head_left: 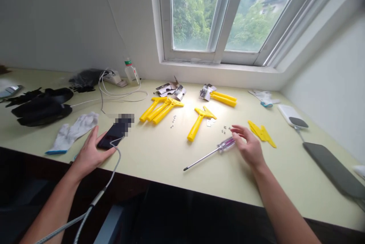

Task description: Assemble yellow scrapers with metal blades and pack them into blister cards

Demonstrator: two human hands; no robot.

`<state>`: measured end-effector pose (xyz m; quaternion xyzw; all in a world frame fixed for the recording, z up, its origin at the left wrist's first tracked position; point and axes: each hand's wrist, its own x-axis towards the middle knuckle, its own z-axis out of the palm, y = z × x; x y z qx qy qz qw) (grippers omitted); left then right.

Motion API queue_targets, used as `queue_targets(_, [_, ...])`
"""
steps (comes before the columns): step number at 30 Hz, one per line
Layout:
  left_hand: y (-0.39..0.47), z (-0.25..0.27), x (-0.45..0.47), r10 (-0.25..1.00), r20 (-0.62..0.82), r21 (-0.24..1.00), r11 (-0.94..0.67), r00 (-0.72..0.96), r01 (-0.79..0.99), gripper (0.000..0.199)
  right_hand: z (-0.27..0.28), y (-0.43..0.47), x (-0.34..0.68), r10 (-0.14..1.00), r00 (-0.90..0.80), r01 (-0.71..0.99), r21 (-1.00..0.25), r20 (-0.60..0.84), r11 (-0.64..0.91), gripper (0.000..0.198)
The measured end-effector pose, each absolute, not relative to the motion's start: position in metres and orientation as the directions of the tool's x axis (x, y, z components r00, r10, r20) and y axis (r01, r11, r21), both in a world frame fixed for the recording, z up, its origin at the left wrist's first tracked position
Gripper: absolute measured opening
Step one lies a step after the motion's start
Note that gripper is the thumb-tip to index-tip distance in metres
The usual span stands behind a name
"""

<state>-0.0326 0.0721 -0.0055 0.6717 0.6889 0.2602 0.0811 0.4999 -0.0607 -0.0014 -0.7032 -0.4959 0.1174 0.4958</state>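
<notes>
My left hand (90, 154) grips a dark smartphone (110, 137) near the table's front edge, with the thumb along its near side and fingers on its left. A pale cable (116, 156) runs from the phone toward me. My right hand (248, 145) is at the end of a clear-handled screwdriver (226, 144), fingers loosely bent and apart from the thumb; whether it touches the handle is unclear. The screwdriver's dark tip points left toward me. Small screws (224, 129) lie beside the right fingertips. A yellow scraper handle (196, 126) lies farther back, near small white squares (210, 122).
Several yellow scraper handles (161, 111) lie left of centre beside more screws (173, 121). Packaging (171, 90), yellow handles (224, 98) and a bottle (131, 73) stand farther back. Yellow flat pieces (261, 133), gloves (71, 131) and a power bank (292, 115) lie around.
</notes>
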Motion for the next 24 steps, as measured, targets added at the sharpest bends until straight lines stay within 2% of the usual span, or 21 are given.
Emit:
queue_targets(2, [0.081, -0.003, -0.029, 0.986, 0.166, 0.480, -0.052, -0.033, 0.876, 0.108, -0.001, -0.061, 0.501, 0.813, 0.484, 0.584, -0.811, 0.324, -0.024, 0.035])
queue_targets(8, [0.092, 0.006, -0.007, 0.989, 0.142, 0.579, -0.116, 0.041, 0.807, 0.118, -0.003, -0.061, 0.503, 0.812, 0.501, 0.577, -0.815, 0.301, -0.054, 0.036])
queue_targets(13, [0.105, 0.000, 0.004, 0.963, 0.226, 0.686, -0.265, 0.148, 0.678, 0.114, -0.005, -0.060, 0.506, 0.822, 0.507, 0.574, -0.814, 0.260, -0.096, 0.039])
queue_targets(17, [0.110, -0.005, 0.009, 0.955, 0.261, 0.721, -0.291, 0.143, 0.628, 0.114, -0.004, -0.060, 0.506, 0.827, 0.505, 0.585, -0.803, 0.249, -0.115, 0.041])
queue_targets(19, [0.107, -0.003, 0.009, 0.945, 0.303, 0.724, -0.310, 0.120, 0.617, 0.102, -0.004, -0.060, 0.506, 0.826, 0.507, 0.588, -0.799, 0.245, -0.124, 0.042])
queue_targets(21, [0.099, 0.002, 0.005, 0.916, 0.397, 0.675, -0.333, 0.056, 0.658, 0.079, -0.005, -0.060, 0.506, 0.826, 0.508, 0.593, -0.795, 0.244, -0.130, 0.042])
queue_targets(24, [0.078, 0.011, -0.009, 0.852, 0.499, 0.614, -0.219, -0.159, 0.758, 0.052, -0.005, -0.059, 0.508, 0.829, 0.500, 0.608, -0.783, 0.249, -0.131, 0.042])
